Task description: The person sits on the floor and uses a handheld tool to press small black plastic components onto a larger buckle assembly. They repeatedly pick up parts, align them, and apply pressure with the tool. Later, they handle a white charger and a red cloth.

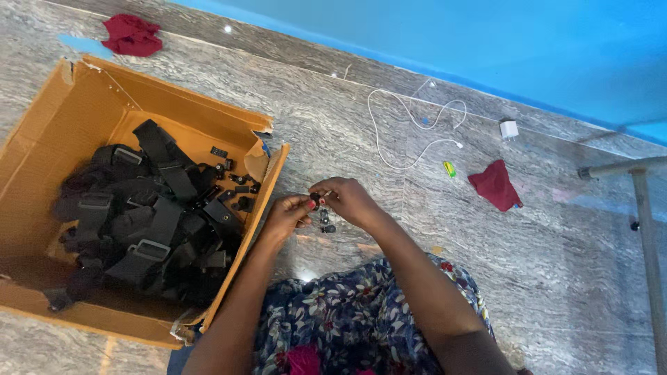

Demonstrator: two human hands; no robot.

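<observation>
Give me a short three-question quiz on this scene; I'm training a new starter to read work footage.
1. True or false: the cardboard box holds black straps.
2. What do the left hand and right hand hold between them?
A. a small black part
B. a red cloth
C. the white cable
3. Which lies nearer the white plug: the red cloth by the box or the red cloth on the right?

Key: 1 true; 2 A; 3 the red cloth on the right.

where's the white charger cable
In the head view the white charger cable lies looped on the stone floor, upper centre-right, beside its white plug, above the hands.
</observation>
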